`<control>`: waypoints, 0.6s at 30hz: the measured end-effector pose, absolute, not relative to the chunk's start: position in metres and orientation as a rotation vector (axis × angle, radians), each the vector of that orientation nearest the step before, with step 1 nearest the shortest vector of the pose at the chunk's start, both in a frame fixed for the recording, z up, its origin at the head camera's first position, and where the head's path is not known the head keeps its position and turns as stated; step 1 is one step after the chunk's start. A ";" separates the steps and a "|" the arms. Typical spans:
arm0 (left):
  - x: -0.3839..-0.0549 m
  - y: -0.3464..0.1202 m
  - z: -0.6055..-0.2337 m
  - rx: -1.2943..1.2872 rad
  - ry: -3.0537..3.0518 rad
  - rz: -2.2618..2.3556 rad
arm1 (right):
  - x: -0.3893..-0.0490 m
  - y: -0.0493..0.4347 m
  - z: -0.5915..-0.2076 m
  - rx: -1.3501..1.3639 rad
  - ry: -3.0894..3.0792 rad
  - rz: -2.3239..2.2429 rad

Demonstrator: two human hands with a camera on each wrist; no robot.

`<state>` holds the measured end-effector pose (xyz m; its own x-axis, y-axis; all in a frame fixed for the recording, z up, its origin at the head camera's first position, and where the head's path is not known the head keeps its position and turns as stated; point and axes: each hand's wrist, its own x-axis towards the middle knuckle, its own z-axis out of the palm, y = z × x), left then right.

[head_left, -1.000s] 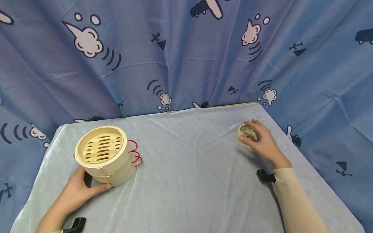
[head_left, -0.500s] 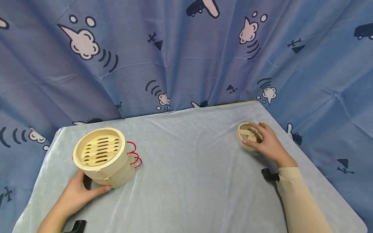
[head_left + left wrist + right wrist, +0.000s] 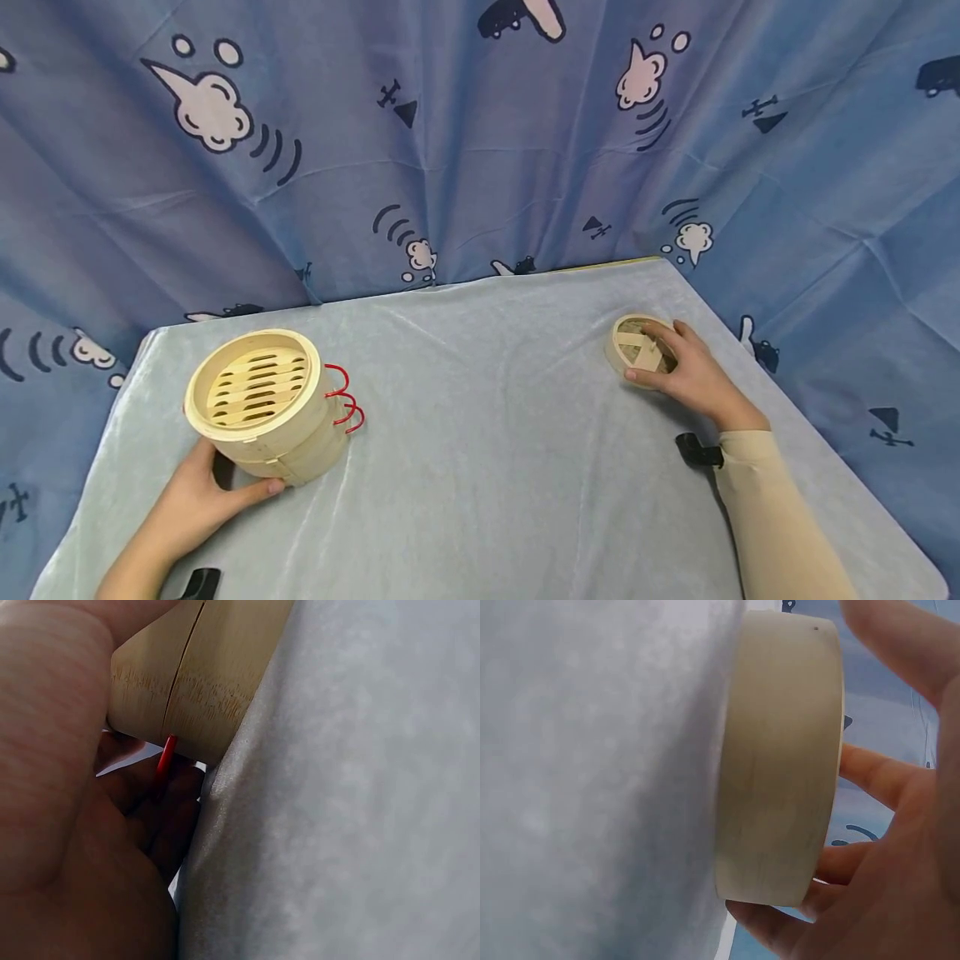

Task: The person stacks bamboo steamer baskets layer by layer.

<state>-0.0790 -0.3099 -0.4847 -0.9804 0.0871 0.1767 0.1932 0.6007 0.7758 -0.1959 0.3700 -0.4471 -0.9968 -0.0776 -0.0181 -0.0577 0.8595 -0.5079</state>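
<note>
A stack of two round bamboo steamer baskets [image 3: 300, 433] stands on the left of the cloth, with a slatted floor showing on top and red wire handles [image 3: 348, 400]. My left hand [image 3: 198, 500] holds its lower tier, the thumb along the near side and the fingers round the left side, partly hidden. In the left wrist view those fingers lie beside a red handle [image 3: 166, 761]. Far to the right sits a small round bamboo basket [image 3: 619, 354] with crossed slats. My right hand [image 3: 697, 375] reaches over its right side with fingers spread; the right wrist view shows the basket wall [image 3: 780, 757] beside them.
Grey plush cloth [image 3: 465, 433] covers the table between the hands. A blue printed curtain [image 3: 480, 142] hangs along the back and right edges. Black camera mounts [image 3: 697, 451] sit at both wrists.
My right hand has drawn back a little to the right, uncovering more of the small basket. My left hand has stayed at the steamer stack; the view has shifted slightly.
</note>
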 end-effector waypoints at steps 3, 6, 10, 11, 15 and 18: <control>-0.079 -0.310 -0.483 -0.248 -2.699 -1.330 | -0.196 0.373 -0.450 -0.110 3.001 -0.798; -0.077 -0.310 -0.484 -0.254 -2.687 -1.331 | -0.196 0.374 -0.452 -0.113 2.998 -0.793; -0.077 -0.310 -0.485 -0.256 -2.680 -1.317 | -0.195 0.373 -0.450 -0.098 2.993 -0.799; -0.077 -0.310 -0.486 -0.253 -2.679 -1.317 | -0.195 0.373 -0.450 -0.093 2.993 -0.800; -0.079 -0.310 -0.487 -0.249 -2.683 -1.312 | -0.194 0.371 -0.448 -0.075 2.995 -0.815; -0.081 -0.310 -0.487 -0.252 -2.686 -1.317 | -0.194 0.372 -0.448 -0.067 3.009 -0.808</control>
<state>-0.0806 -0.3103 -0.4875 -0.9762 0.0888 0.1977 0.2107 0.6030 0.7695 -0.1939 0.3715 -0.4479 -0.9988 -0.0481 -0.0128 -0.0352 0.8646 -0.5013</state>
